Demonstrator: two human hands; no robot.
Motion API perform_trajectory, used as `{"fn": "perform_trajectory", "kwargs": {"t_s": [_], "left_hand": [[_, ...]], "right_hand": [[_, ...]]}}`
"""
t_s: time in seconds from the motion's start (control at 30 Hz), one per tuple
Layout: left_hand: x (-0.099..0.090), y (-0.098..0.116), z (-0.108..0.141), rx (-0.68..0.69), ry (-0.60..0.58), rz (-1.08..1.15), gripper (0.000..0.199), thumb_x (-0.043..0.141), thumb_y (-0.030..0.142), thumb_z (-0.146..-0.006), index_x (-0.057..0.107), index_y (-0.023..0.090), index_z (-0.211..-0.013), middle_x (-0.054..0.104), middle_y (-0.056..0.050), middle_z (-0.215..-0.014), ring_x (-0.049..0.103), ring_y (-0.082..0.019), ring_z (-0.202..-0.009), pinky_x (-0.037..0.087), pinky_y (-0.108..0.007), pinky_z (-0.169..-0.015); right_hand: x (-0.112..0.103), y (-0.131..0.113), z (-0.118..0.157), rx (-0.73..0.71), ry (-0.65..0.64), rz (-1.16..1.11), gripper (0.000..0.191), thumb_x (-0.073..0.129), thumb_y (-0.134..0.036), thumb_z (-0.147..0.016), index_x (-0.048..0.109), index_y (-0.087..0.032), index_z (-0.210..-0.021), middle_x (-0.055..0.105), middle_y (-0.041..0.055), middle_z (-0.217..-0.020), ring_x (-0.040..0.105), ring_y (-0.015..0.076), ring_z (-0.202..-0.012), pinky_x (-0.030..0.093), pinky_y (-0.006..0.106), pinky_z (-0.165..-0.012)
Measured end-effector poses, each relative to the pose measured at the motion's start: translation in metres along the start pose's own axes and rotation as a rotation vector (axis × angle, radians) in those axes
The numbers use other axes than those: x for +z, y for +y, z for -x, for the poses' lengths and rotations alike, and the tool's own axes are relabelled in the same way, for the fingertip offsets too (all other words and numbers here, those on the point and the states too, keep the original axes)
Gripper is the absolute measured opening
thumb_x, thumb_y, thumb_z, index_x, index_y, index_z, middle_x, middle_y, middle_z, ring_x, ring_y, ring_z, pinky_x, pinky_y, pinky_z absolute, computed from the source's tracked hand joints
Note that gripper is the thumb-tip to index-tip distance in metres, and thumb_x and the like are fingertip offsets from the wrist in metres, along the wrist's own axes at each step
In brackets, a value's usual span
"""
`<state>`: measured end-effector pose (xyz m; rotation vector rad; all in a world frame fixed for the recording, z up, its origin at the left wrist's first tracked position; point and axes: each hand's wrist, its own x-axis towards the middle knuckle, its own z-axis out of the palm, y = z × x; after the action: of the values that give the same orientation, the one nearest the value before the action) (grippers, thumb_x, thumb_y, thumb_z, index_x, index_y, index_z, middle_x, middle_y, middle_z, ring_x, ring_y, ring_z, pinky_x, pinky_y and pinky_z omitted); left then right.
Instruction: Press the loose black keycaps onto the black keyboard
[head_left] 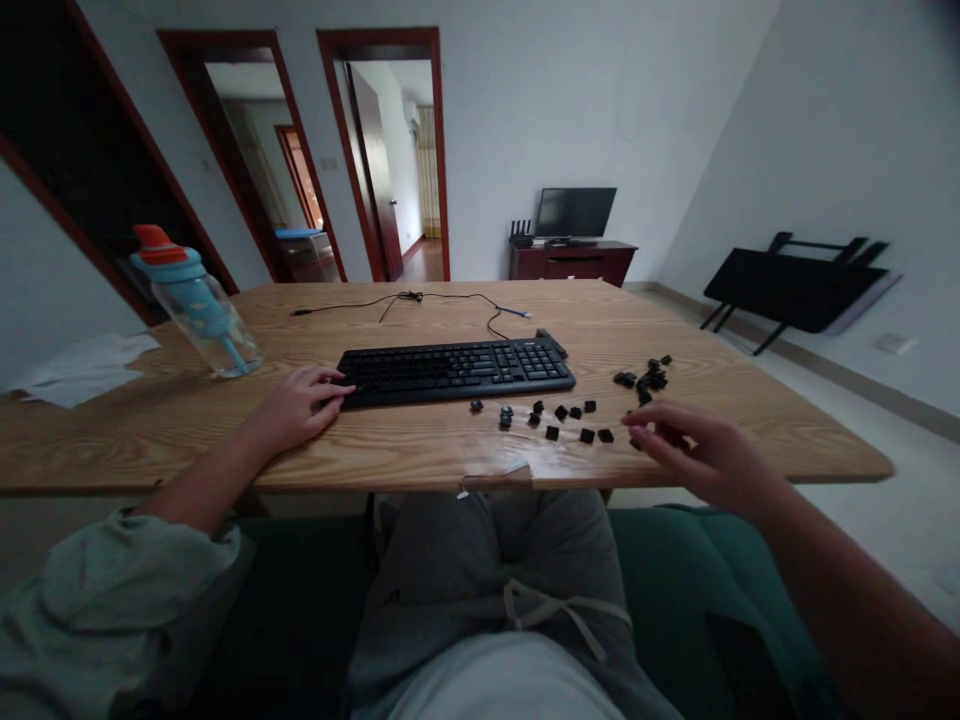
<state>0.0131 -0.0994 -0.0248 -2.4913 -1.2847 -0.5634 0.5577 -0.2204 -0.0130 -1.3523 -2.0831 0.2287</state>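
Observation:
A black keyboard (457,372) lies on the wooden table, and some of its keys appear to be off, though the dark surface makes this hard to see. My left hand (304,405) grips the keyboard's left end, fingers over its edge. Loose black keycaps (587,436) are scattered in front of the keyboard's right half. A denser pile of keycaps (652,380) sits farther right. Just in front of that pile, my right hand (694,450) has its thumb and fingers closed around what looks like a small black keycap (636,438), partly hidden by the fingertips.
A bottle (202,310) with a red and blue lid stands at the table's left, beside white paper (90,370). A thin black cable (409,296) runs behind the keyboard. Brown tape (499,480) is on the table's front edge (390,484).

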Motion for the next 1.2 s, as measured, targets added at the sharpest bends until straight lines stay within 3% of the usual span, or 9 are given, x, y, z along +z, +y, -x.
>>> {"fn": "perform_trajectory", "kwargs": {"t_s": [0.13, 0.3, 0.5, 0.67, 0.8, 1.03, 1.2], "left_hand": [[0.003, -0.005, 0.002, 0.011, 0.033, -0.015, 0.038, 0.047, 0.039, -0.090, 0.072, 0.024, -0.115, 0.062, -0.010, -0.126, 0.056, -0.026, -0.118, 0.043, -0.045, -0.104], [0.007, -0.012, 0.003, 0.100, 0.061, -0.108, 0.036, 0.045, 0.038, -0.093, 0.073, 0.024, -0.111, 0.066, -0.009, -0.121, 0.058, -0.025, -0.114, 0.047, -0.045, -0.098], [0.003, -0.008, 0.003, 0.098, 0.141, -0.224, 0.035, 0.045, 0.040, -0.094, 0.072, 0.021, -0.104, 0.069, -0.008, -0.114, 0.060, -0.023, -0.106, 0.048, -0.041, -0.094], [-0.002, -0.001, 0.002, 0.080, 0.155, -0.210, 0.030, 0.049, 0.037, -0.093, 0.069, 0.019, -0.107, 0.067, -0.008, -0.112, 0.059, -0.022, -0.106, 0.049, -0.040, -0.095], [-0.004, 0.003, 0.002, 0.098, 0.194, -0.194, 0.027, 0.052, 0.033, -0.092, 0.069, 0.017, -0.104, 0.065, -0.009, -0.111, 0.060, -0.022, -0.103, 0.049, -0.040, -0.094], [-0.013, 0.014, 0.003, 0.082, 0.224, -0.148, 0.018, 0.055, 0.028, -0.089, 0.067, 0.021, -0.100, 0.064, -0.009, -0.112, 0.061, -0.024, -0.103, 0.050, -0.042, -0.094], [-0.016, 0.071, -0.001, 0.222, 0.348, -0.102, 0.022, 0.060, 0.019, -0.085, 0.065, 0.021, -0.106, 0.067, -0.008, -0.105, 0.063, -0.024, -0.097, 0.051, -0.041, -0.088]], "right_hand": [[-0.040, 0.044, 0.003, 0.286, -0.013, 0.158, 0.053, 0.052, -0.063, -0.088, 0.070, -0.018, -0.108, 0.061, 0.0056, -0.064, 0.053, 0.0168, -0.052, 0.040, 0.030, -0.049], [-0.060, 0.047, -0.001, 0.350, -0.151, 0.297, 0.048, 0.050, -0.054, -0.090, 0.070, -0.017, -0.114, 0.064, 0.0078, -0.067, 0.057, 0.0193, -0.056, 0.042, 0.031, -0.053], [-0.044, 0.041, -0.019, 0.281, -0.305, 0.311, 0.037, 0.053, -0.042, -0.090, 0.072, -0.021, -0.115, 0.073, 0.0092, -0.094, 0.064, 0.0184, -0.072, 0.046, 0.029, -0.063], [-0.026, 0.039, -0.042, 0.278, -0.400, 0.334, 0.043, 0.055, -0.045, -0.089, 0.071, -0.021, -0.120, 0.072, 0.0096, -0.094, 0.063, 0.0178, -0.070, 0.044, 0.027, -0.061], [-0.020, 0.039, -0.057, 0.248, -0.488, 0.404, 0.026, 0.057, -0.032, -0.087, 0.076, -0.020, -0.100, 0.073, 0.0095, -0.092, 0.063, 0.0187, -0.073, 0.043, 0.028, -0.064], [-0.015, 0.039, -0.060, 0.169, -0.412, 0.512, 0.015, 0.056, -0.024, -0.082, 0.069, -0.018, -0.089, 0.071, 0.0091, -0.088, 0.062, 0.0203, -0.076, 0.039, 0.029, -0.063], [-0.017, 0.026, -0.053, 0.179, -0.204, 0.426, 0.026, 0.053, -0.027, -0.086, 0.069, -0.021, -0.106, 0.072, 0.0070, -0.091, 0.063, 0.0183, -0.074, 0.041, 0.029, -0.064]]}}
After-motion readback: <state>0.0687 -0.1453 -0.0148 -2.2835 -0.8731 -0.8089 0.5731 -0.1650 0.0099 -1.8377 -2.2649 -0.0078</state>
